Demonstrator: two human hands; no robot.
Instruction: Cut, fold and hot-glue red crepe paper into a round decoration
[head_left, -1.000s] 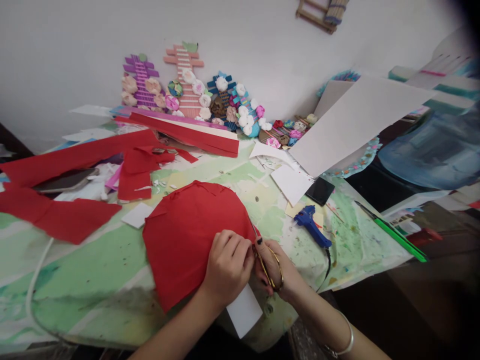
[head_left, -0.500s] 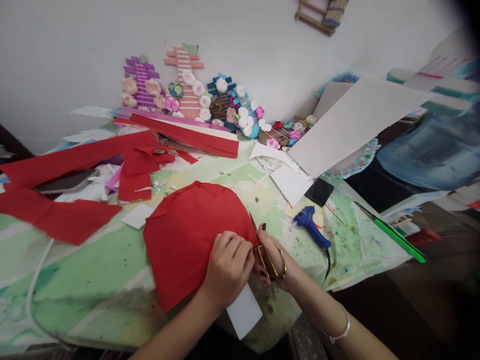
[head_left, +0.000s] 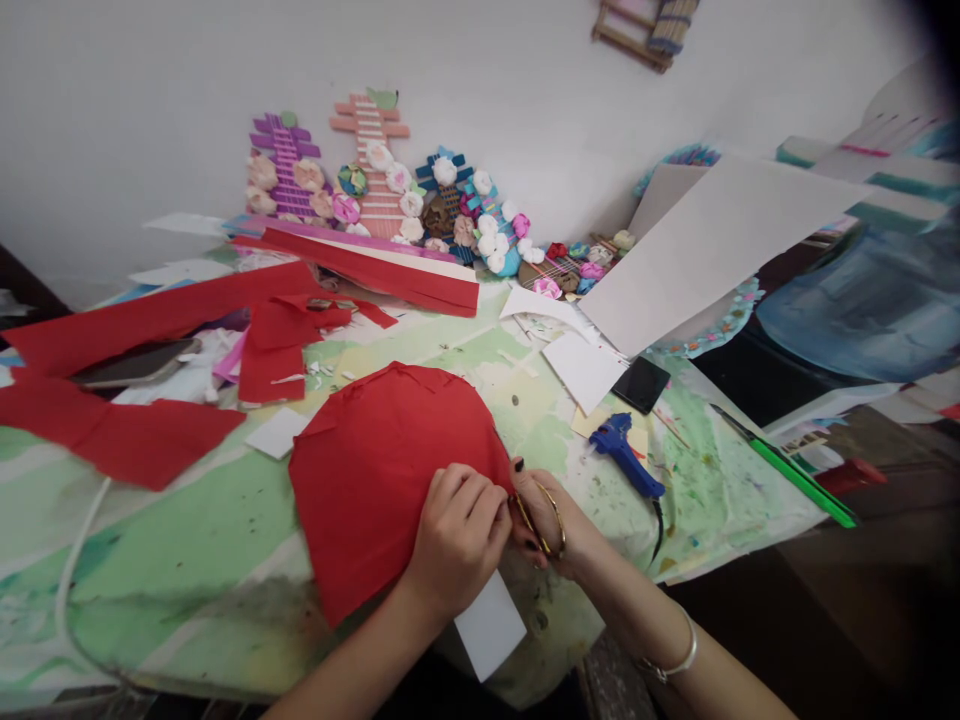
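Note:
A rounded piece of red paper (head_left: 375, 460) lies on the green-painted table (head_left: 187, 540) in front of me. My left hand (head_left: 459, 535) is closed, pinching the paper's right edge. My right hand (head_left: 551, 525) is closed around gold-handled scissors (head_left: 536, 512), whose blades meet the same edge of the red paper. A white card (head_left: 489, 625) sticks out below my left hand.
A blue glue gun (head_left: 622, 452), a black phone (head_left: 639, 383), white cards (head_left: 581, 368) and a green stick (head_left: 799, 478) lie to the right. Red paper scraps (head_left: 112, 435) cover the left. Paper flower crafts (head_left: 390, 195) stand along the wall. A large white sheet (head_left: 712, 240) leans at right.
The scissor blades have closed along the red paper's right edge and my right hand has shifted slightly. My left hand keeps its pinch.

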